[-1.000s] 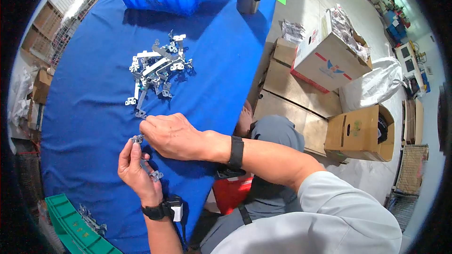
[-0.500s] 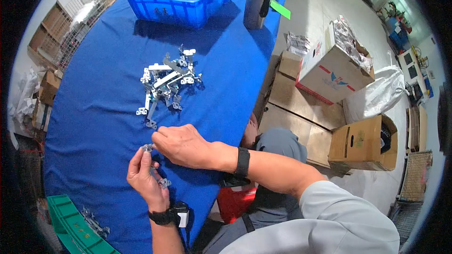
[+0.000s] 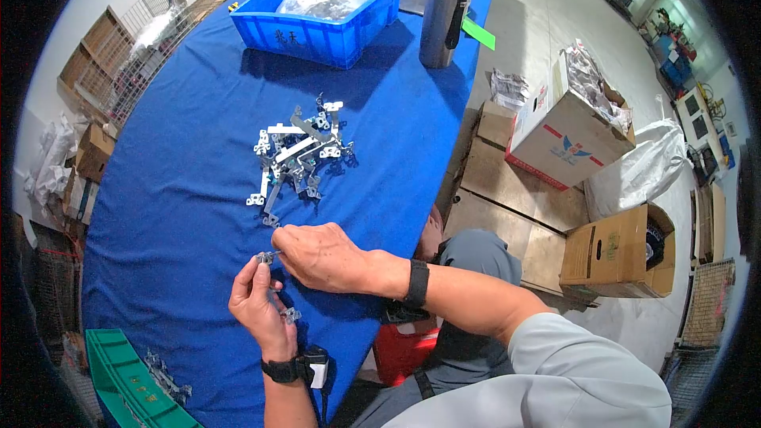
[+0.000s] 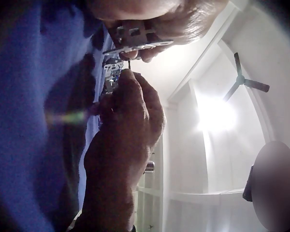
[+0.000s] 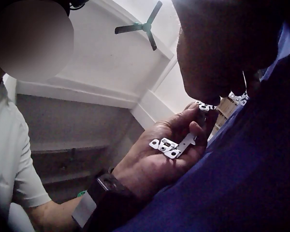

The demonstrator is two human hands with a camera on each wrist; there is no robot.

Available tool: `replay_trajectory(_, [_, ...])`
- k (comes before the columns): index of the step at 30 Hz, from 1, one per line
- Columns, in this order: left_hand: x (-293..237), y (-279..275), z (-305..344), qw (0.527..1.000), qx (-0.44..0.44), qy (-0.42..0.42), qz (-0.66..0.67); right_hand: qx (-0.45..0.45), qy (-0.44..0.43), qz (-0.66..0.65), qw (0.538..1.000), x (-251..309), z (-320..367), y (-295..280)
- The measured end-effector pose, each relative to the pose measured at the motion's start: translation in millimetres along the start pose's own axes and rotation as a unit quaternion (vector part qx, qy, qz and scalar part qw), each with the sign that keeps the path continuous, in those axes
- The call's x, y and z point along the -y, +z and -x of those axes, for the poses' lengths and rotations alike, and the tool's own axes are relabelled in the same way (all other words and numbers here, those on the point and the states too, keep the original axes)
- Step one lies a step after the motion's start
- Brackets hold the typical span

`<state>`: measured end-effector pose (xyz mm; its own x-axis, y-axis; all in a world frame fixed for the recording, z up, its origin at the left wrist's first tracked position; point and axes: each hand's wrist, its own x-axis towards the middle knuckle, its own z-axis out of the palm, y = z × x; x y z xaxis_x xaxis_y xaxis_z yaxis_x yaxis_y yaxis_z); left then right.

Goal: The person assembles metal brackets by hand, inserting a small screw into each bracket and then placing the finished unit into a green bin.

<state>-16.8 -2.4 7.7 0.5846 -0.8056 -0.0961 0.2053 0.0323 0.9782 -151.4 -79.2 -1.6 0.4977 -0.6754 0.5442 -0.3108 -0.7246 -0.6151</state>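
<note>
In the head view my left hand point(image 3: 261, 309) holds a metal bracket with punched, flared ends, one end point(image 3: 265, 257) at its thumb and fingertips, the other end point(image 3: 291, 315) by the palm. The right wrist view shows this bracket point(image 5: 168, 147) lying across the curled fingers. My right hand point(image 3: 329, 257) is just right of the bracket's upper end, fingertips together on a thin dark pin-like piece point(image 4: 129, 64) that points at the bracket. What kind of piece it is, I cannot tell. Beyond the hands lies a pile of similar metal brackets point(image 3: 297, 150) on the blue cloth point(image 3: 174, 214).
A blue bin point(image 3: 317, 36) with a plastic bag stands at the far side, beside a steel flask point(image 3: 444, 16). At the near left is a green tray point(image 3: 131, 388) with more metal parts point(image 3: 166, 376) next to it. Cardboard boxes point(image 3: 606, 250) stand right of the table.
The head view has shifted, so the table and hands appear lower and further right. Both hands stay together at the bracket's end; a thin piece now shows between them.
</note>
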Motion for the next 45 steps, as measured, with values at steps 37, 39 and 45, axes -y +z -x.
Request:
replay_trajectory(37, [5.3, -3.8, -1.8, 1.0, 0.004, 0.001, -0.008, -0.006, 0.009, -0.014, 1.0, 1.6, 0.0, -2.3])
replay_trajectory(39, [5.9, -5.1, -2.2, 1.0, 0.005, 0.0, -0.011, 0.027, 0.001, 0.011, 1.0, -0.2, -0.3, -1.7])
replay_trajectory(45, [3.6, -2.1, -0.4, 1.0, 0.016, 0.011, -0.013, 0.063, 0.022, 0.047, 0.997, 1.3, -0.4, -2.6])
